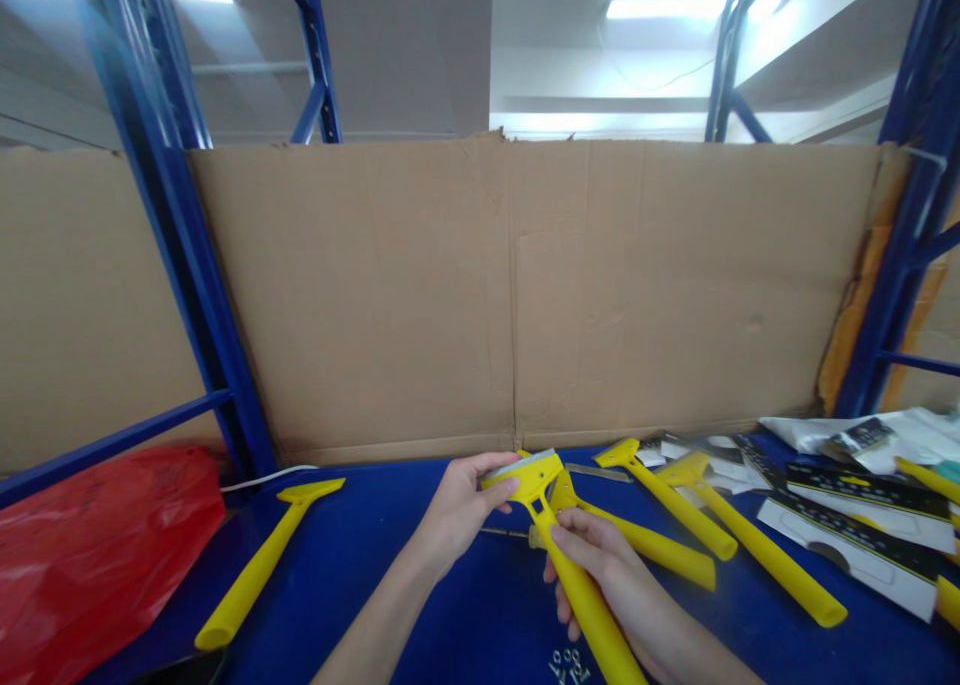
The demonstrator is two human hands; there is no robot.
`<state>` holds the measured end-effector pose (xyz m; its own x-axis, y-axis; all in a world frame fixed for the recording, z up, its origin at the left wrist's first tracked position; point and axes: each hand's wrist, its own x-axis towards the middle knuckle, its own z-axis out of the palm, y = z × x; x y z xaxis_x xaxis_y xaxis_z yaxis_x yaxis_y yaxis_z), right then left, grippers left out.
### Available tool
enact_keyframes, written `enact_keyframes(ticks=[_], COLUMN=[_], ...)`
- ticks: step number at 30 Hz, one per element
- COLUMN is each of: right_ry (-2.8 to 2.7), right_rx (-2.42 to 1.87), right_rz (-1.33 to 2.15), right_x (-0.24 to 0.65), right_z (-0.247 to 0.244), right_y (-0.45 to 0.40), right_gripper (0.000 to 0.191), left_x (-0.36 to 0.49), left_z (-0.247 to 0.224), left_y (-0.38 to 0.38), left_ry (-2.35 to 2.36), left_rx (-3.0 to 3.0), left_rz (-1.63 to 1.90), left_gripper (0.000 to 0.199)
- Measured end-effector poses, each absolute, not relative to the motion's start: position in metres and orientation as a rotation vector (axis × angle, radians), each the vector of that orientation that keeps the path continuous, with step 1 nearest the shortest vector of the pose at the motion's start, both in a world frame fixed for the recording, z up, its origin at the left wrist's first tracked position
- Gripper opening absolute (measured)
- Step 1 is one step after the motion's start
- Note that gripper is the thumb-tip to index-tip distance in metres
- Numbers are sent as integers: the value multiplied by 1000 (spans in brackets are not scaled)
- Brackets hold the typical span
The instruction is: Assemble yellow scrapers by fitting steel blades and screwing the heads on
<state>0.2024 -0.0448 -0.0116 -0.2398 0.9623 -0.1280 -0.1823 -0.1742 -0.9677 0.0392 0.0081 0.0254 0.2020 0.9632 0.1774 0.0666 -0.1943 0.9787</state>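
A yellow scraper (pixel 576 575) with a metal blade along its head is held in both hands, tilted with its head up and to the left. My left hand (pixel 466 500) pinches the left end of the head between thumb and fingers. Around the upper handle, just below the neck, my right hand (pixel 596 563) is closed. Behind the scraper lies a screwdriver (pixel 534 537), its shaft pointing left and partly hidden. Another yellow scraper (pixel 660 548) lies just beyond my right hand. Small nuts and screws (pixel 570 665) are scattered on the blue surface near the front.
One yellow scraper (pixel 266 562) lies at left, near a red plastic bag (pixel 112 555). More scrapers (pixel 772 545) and a loose blade (pixel 598 473) lie to the right, beside black-and-white packaging cards (pixel 862 555). A cardboard wall (pixel 390 295) and blue rack posts (pixel 202 295) bound the back.
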Motion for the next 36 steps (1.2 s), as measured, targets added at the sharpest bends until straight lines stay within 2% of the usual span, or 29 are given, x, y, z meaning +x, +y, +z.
enact_keyframes(ticks=[6, 14, 28, 36], right_ry=[-1089, -1075, -1046, -988], right_rx=[-1120, -1272, -1226, -1133], right_rz=[1570, 1484, 1521, 1556], right_x=[196, 190, 191, 200], right_z=[-3, 2, 1, 1], right_y=[-52, -55, -54, -50], right_gripper=[24, 25, 20, 22], left_x=[50, 59, 57, 40], left_z=[19, 0, 9, 19], left_y=[2, -1, -8, -5], left_ry=[991, 963, 991, 986], left_rx=[1499, 1539, 1584, 1550], left_rz=[1101, 1091, 1086, 1087], left_gripper=[39, 36, 33, 47])
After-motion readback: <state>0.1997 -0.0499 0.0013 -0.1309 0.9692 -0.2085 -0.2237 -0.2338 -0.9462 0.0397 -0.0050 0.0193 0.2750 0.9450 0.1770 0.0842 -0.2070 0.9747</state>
